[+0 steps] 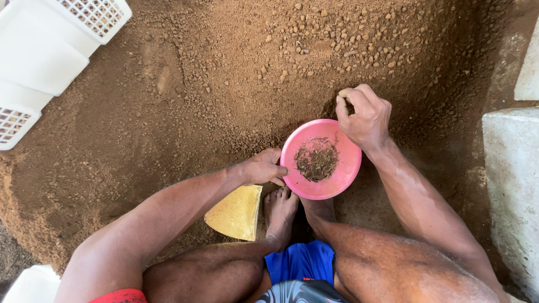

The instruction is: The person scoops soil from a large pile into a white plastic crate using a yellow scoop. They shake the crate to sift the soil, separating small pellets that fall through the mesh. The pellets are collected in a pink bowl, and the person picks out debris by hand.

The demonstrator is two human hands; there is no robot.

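I squat over a spread of brown soil (213, 84). My left hand (263, 167) grips the left rim of a round pink bowl (345, 168) held just above the ground. A small heap of dark, fibrous soil lies in the bowl's middle. My right hand (365, 118) hovers at the bowl's upper right edge, fingers curled with thumb and forefinger pinched together on a small pale lump. My bare feet (281, 210) rest under the bowl.
A yellow wedge-shaped piece (238, 213) lies by my left foot. White plastic crates (45, 45) stand at the top left. Several small soil clods (342, 39) are scattered at the top. A grey concrete block (514, 185) borders the right side.
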